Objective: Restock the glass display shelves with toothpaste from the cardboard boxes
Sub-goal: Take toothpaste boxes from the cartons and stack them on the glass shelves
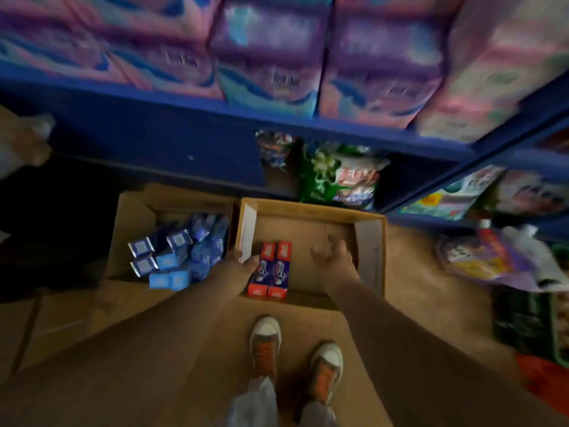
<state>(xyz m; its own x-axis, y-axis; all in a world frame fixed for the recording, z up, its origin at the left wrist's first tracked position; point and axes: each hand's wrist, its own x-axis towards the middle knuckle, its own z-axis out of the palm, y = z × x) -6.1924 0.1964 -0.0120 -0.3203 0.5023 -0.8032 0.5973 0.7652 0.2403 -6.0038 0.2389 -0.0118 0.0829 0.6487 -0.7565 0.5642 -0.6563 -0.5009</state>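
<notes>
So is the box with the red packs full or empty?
Almost empty: the right box holds just two red packs by its left wall; bare cardboard elsewhere.

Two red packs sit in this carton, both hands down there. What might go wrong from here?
The left hand is squeezed between the carton wall and the red toothpaste packs, so its hold looks poor; one pack may slip. The right hand hovers open, giving no support.

— What sort of place is this?
— A shop. Blue shelving (184,124) runs from nine to two o'clock, stacked with identical pink-and-purple packs (271,47).
— What else shows it?
— Bagged goods (338,177) at one o'clock, and open cardboard boxes (308,226) on the floor at centre, holding many matching toothpaste cartons (172,257).
</notes>
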